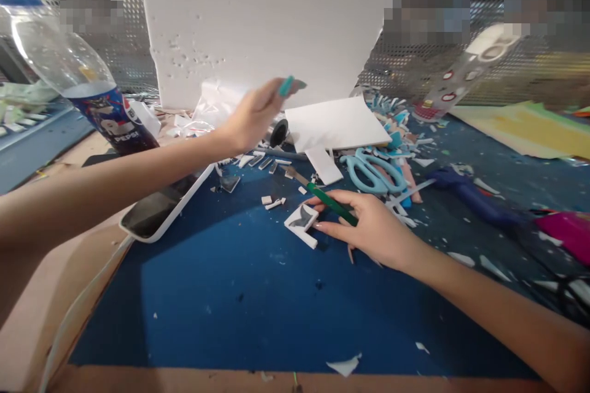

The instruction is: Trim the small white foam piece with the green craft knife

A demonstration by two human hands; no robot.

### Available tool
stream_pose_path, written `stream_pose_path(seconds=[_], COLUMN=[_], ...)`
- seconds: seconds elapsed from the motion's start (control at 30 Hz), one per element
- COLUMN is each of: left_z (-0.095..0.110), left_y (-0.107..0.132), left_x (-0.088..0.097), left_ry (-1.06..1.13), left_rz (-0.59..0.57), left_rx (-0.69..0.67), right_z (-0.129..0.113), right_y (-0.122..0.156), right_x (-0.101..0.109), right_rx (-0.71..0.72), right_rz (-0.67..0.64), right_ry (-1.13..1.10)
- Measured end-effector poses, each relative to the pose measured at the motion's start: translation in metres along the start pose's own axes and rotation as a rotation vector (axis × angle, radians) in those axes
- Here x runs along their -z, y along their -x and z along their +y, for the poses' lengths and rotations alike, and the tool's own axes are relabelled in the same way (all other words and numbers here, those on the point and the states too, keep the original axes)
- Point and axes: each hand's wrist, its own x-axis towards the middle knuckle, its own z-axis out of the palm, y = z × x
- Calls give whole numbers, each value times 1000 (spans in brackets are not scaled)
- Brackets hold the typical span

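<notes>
Right hand [375, 230] closed on green craft knife [329, 201], blade pointing far-left, left hand [253, 113] raised, perhaps loosely open, small foam piece [302, 221] beside fingertips.

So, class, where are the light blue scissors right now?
The scissors lie on the blue mat, right of centre, just beyond the right hand and below the white foam sheet.

one plastic bottle [87, 83], one pair of scissors [372, 170], one green-handled knife [328, 199], two hands [251, 115] (both the wearer's)
</notes>
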Motion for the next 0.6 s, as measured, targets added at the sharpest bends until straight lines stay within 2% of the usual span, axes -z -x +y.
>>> stream_pose_path(seconds=[0.1,0.2,0.27,0.33,0.43,0.6], left_z=[3,7,10,12,17,21], left_y=[37,95,133,161,179,173], left_x=[24,31,27,22,18,15], left_ry=[58,27,-10,-41,-70,-66], left_rz=[116,195,142,55,-70,-216], left_rx=[53,110,150,156,89,13], right_z=[-4,-10,-15,-19,-22,-20], right_y=[3,10,14,16,11,-5], right_x=[0,-3,-4,-5,-6,-13], right_rx=[-5,-6,-42,-116,-226,-242], right_rz=[-18,-10,0,-22,-60,-7], right_ry=[-22,-60,-116,-213,-292,-154])
